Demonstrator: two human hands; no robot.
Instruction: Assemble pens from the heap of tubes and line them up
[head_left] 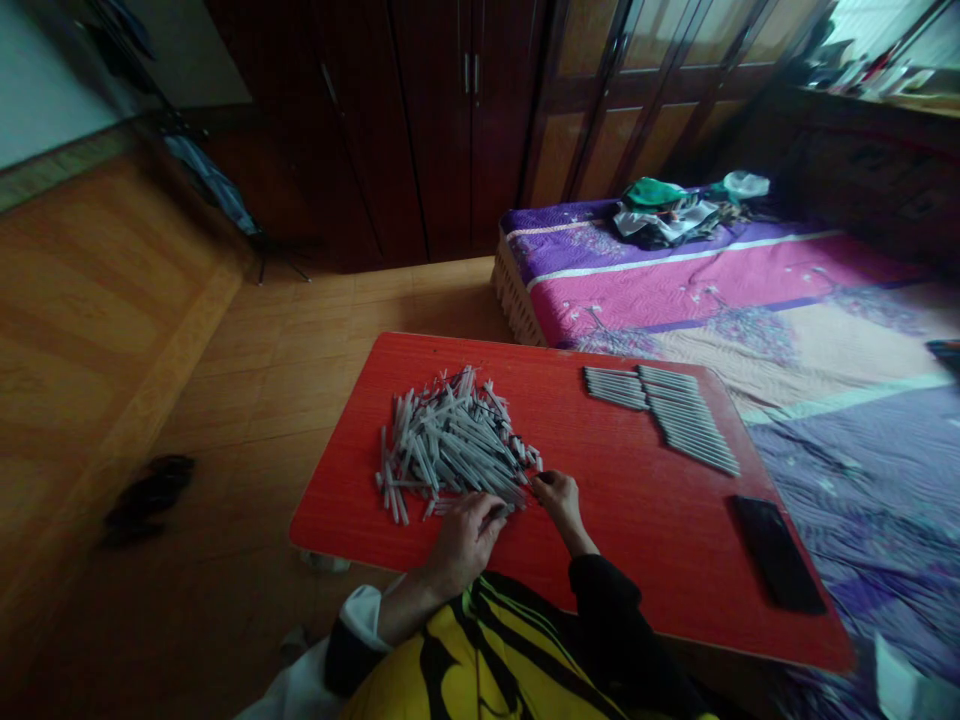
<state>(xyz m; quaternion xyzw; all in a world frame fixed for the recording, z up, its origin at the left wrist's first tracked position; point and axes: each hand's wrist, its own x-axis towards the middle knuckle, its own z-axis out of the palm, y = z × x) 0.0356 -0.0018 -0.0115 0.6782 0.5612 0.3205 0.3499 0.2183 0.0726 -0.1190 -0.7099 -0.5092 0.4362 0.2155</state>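
Observation:
A heap of loose, greyish translucent pen barrels (457,440) with small dark parts among them lies on the red table (592,540). At the heap's near edge is my left hand (466,540), its fingers closed around a small dark-and-grey piece of a pen. My right hand (561,497) is just to the right, thumb and fingers pinched together beside the heap's right corner. What sits in that pinch is too small to name. Farther right, slim grey pens (686,415) lie side by side in two neat groups, dark ends to the left.
A black phone (777,553) lies near the table's right edge. Beyond the table stands a bed (645,290) with a striped cover and a pile of clothes (675,210). Dark wardrobes (435,120) line the back wall. Dark shoes (150,495) are on the floor at left.

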